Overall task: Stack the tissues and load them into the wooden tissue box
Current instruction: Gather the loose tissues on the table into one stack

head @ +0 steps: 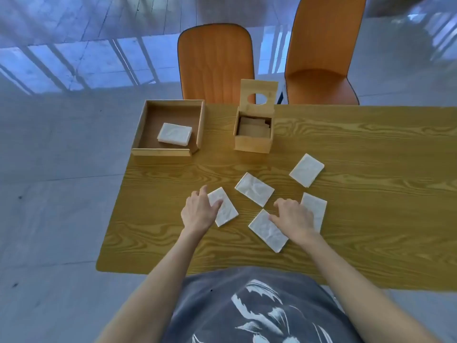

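Now tissues (255,189) btwn left hand (199,212), right hand (294,220)

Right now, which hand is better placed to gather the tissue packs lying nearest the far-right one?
Right. The right hand already rests between two packs, nearer the far-right tissue pack; the left hand covers one pack farther away.

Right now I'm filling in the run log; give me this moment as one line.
left hand on tissue | right hand on tissue | wooden tissue box open | nothing lifted
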`<state>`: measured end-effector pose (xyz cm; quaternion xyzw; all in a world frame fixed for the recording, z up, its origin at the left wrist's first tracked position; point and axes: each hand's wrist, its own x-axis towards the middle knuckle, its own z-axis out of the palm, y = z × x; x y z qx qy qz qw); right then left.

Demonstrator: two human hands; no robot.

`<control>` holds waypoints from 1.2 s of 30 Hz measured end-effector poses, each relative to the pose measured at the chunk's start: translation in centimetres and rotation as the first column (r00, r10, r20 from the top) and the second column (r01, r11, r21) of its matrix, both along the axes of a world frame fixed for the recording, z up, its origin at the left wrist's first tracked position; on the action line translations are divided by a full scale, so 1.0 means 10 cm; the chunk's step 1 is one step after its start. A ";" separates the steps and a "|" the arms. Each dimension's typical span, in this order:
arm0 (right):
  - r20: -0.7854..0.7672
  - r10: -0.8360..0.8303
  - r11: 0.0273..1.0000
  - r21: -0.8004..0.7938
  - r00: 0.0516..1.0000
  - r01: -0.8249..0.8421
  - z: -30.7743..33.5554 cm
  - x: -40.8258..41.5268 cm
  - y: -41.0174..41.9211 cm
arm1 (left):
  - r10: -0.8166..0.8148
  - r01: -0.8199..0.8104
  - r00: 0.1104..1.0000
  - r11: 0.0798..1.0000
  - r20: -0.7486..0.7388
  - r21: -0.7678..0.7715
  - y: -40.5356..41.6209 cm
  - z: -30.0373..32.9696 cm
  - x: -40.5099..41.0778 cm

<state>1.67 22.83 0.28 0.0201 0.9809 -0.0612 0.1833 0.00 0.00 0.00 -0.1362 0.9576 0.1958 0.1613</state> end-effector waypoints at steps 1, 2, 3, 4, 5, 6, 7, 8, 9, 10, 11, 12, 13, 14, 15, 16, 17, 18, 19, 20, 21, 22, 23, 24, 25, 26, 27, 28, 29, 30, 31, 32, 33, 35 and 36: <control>0.031 -0.012 1.000 0.015 0.999 0.012 -0.01 0.01 -0.01 | 0.041 -0.041 0.999 0.999 0.015 0.007 0.00 -0.01 0.02; 0.044 -0.033 0.999 0.013 0.998 0.032 -0.03 0.01 -0.02 | 0.079 -0.080 0.997 0.997 0.020 0.017 0.01 -0.05 0.02; 0.061 -0.042 0.999 0.015 0.997 0.041 -0.08 0.03 -0.02 | 0.102 -0.103 0.994 0.994 0.034 0.026 0.02 -0.11 0.05; 0.078 -0.066 0.998 0.013 0.995 0.065 -0.09 0.05 -0.03 | 0.120 -0.123 0.991 0.992 0.057 0.042 0.02 -0.16 0.07; 0.089 -0.085 0.996 0.014 0.992 0.084 -0.11 0.05 -0.05 | 0.149 -0.154 0.986 0.986 0.079 0.065 0.03 -0.21 0.08; 0.091 -0.101 0.995 0.012 0.991 0.101 -0.13 0.07 -0.06 | 0.181 -0.190 0.978 0.978 0.101 0.090 0.04 -0.26 0.09; 0.079 -0.116 0.993 0.014 0.990 0.115 -0.16 0.08 -0.07 | 0.219 -0.232 0.969 0.966 0.112 0.116 0.04 -0.29 0.09; 0.066 -0.132 0.991 0.009 0.989 0.131 -0.17 0.08 -0.06 | 0.254 -0.269 0.960 0.953 0.115 0.137 0.04 -0.32 0.08; 0.065 -0.143 0.990 0.003 0.988 0.143 -0.19 0.09 -0.06 | 0.285 -0.302 0.950 0.940 0.124 0.157 0.05 -0.34 0.09; 0.069 -0.150 0.989 -0.008 0.986 0.151 -0.20 0.09 -0.06 | 0.311 -0.331 0.941 0.928 0.131 0.174 0.06 -0.35 0.09; 0.070 -0.155 0.988 -0.019 0.985 0.156 -0.22 0.09 -0.05 | 0.331 -0.353 0.933 0.917 0.139 0.185 0.07 -0.36 0.09; 0.067 -0.157 0.987 -0.031 0.985 0.159 -0.23 0.09 -0.04 | 0.344 -0.368 0.928 0.910 0.147 0.191 0.09 -0.36 0.09; 0.063 -0.162 0.986 -0.041 0.985 0.164 -0.24 0.09 -0.03 | 0.349 -0.375 0.924 0.907 0.154 0.190 0.10 -0.37 0.09; 0.061 -0.166 0.984 -0.050 0.984 0.169 -0.24 0.09 -0.03 | 0.348 -0.374 0.924 0.909 0.159 0.185 0.11 -0.39 0.09; 0.061 -0.169 0.983 -0.059 0.984 0.173 -0.24 0.09 -0.02 | 0.344 -0.370 0.925 0.911 0.159 0.183 0.12 -0.40 0.10; 0.069 -0.173 0.982 -0.068 0.983 0.177 -0.23 0.09 -0.03 | 0.343 -0.369 0.926 0.911 0.156 0.186 0.14 -0.40 0.12; 0.071 -0.177 0.980 -0.079 0.982 0.182 -0.23 0.09 -0.03 | 0.342 -0.366 0.928 0.909 0.147 0.198 0.15 -0.41 0.14; 0.073 -0.184 0.977 -0.094 0.980 0.191 -0.23 0.08 -0.03 | 0.335 -0.356 0.933 0.909 0.128 0.216 0.16 -0.42 0.16; 0.076 -0.192 0.974 -0.111 0.978 0.199 -0.23 0.08 -0.04 | 0.326 -0.342 0.940 0.909 0.103 0.239 0.16 -0.43 0.18; 0.083 -0.198 0.969 -0.135 0.977 0.208 -0.24 0.09 -0.03 | 0.318 -0.327 0.945 0.906 0.079 0.268 0.15 -0.44 0.21; 0.093 -0.203 0.963 -0.164 0.975 0.216 -0.25 0.10 -0.03 | 0.317 -0.321 0.946 0.898 0.064 0.300 0.15 -0.44 0.23; 0.108 -0.209 0.954 -0.197 0.972 0.227 -0.26 0.10 -0.02 | 0.325 -0.327 0.943 0.883 0.063 0.337 0.15 -0.43 0.25; 0.122 -0.213 0.945 -0.227 0.969 0.237 -0.28 0.11 -0.01 | 0.343 -0.344 0.936 0.860 0.072 0.377 0.15 -0.43 0.27; 0.135 -0.214 0.938 -0.247 0.967 0.242 -0.30 0.12 0.00 | 0.365 -0.365 0.927 0.832 0.084 0.417 0.14 -0.43 0.28; 0.142 -0.211 0.936 -0.255 0.967 0.241 -0.32 0.13 0.01 | 0.390 -0.392 0.915 0.799 0.104 0.456 0.14 -0.43 0.29; 0.143 -0.205 0.937 -0.257 0.968 0.236 -0.33 0.13 0.02 | 0.417 -0.423 0.900 0.758 0.131 0.496 0.13 -0.44 0.30; 0.141 -0.199 0.939 -0.256 0.970 0.230 -0.34 0.14 0.04 | 0.444 -0.457 0.881 0.708 0.162 0.539 0.12 -0.46 0.31; 0.137 -0.192 0.940 -0.260 0.972 0.222 -0.35 0.15 0.05 | 0.466 -0.483 0.864 0.657 0.192 0.578 0.11 -0.48 0.31; 0.137 -0.186 0.938 -0.270 0.973 0.217 -0.35 0.16 0.07 | 0.478 -0.498 0.852 0.618 0.212 0.608 0.10 -0.49 0.32; 0.138 -0.184 0.932 -0.291 0.973 0.218 -0.35 0.16 0.09 | 0.483 -0.503 0.847 0.590 0.224 0.631 0.11 -0.50 0.33; 0.143 -0.193 0.913 -0.335 0.971 0.231 -0.33 0.16 0.11 | 0.488 -0.511 0.840 0.562 0.238 0.650 0.12 -0.49 0.34; 0.156 -0.216 0.875 -0.408 0.964 0.262 -0.32 0.15 0.14 | 0.497 -0.521 0.830 0.524 0.255 0.674 0.13 -0.48 0.35; 0.178 -0.243 0.814 -0.497 0.953 0.301 -0.30 0.13 0.16 | 0.505 -0.532 0.817 0.477 0.277 0.700 0.14 -0.46 0.36; 0.228 -0.277 0.670 -0.650 0.933 0.358 -0.25 0.08 0.17 | 0.506 -0.544 0.804 0.411 0.313 0.732 0.16 -0.43 0.37; 0.261 -0.283 0.593 -0.709 0.923 0.382 -0.23 0.04 0.15 | 0.502 -0.548 0.802 0.399 0.324 0.735 0.17 -0.43 0.38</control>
